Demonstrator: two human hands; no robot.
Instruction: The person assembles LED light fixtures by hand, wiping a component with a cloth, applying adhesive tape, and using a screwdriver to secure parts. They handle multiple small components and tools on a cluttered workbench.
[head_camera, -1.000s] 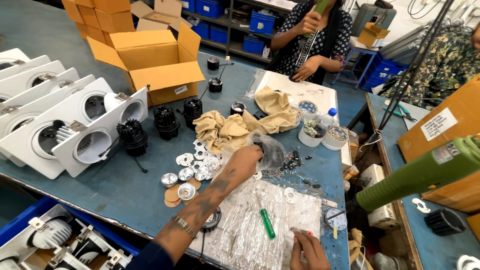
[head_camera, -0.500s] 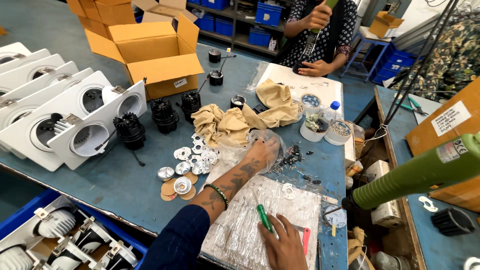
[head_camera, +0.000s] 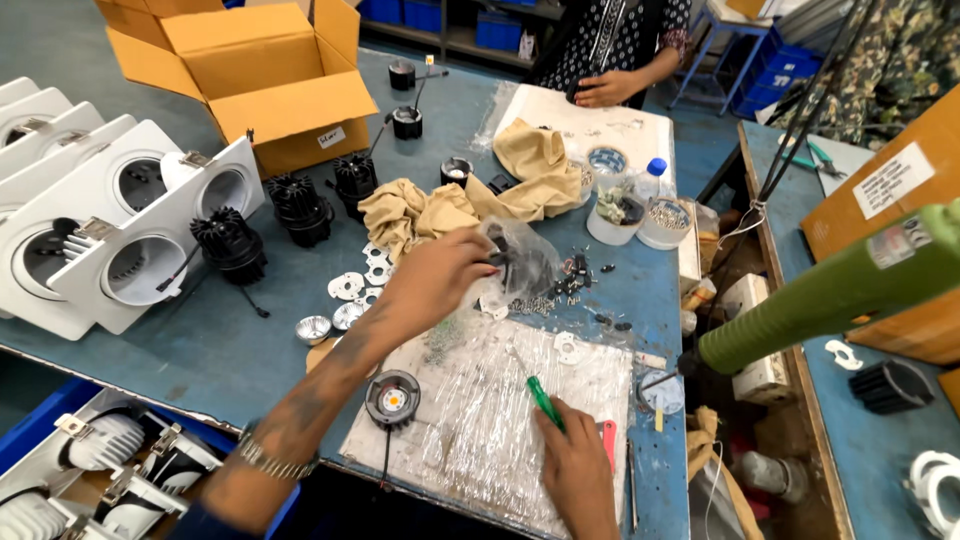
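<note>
- Two hands working over plastic sheet (head_camera: 500, 400) on blue table (head_camera: 200, 340).
- Left hand (head_camera: 435, 275) reaching forward, fingers pinching clear bag (head_camera: 525, 255) of dark parts.
- Right hand (head_camera: 575, 455) gripping green screwdriver (head_camera: 543, 400), resting on sheet.

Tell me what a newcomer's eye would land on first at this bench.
The left hand reaching mid-table into a clear plastic bag of dark parts, and the right hand near the front edge holding a green screwdriver. Next, the open cardboard box at the far left, with white twin downlight housings lined up beside it.
</note>
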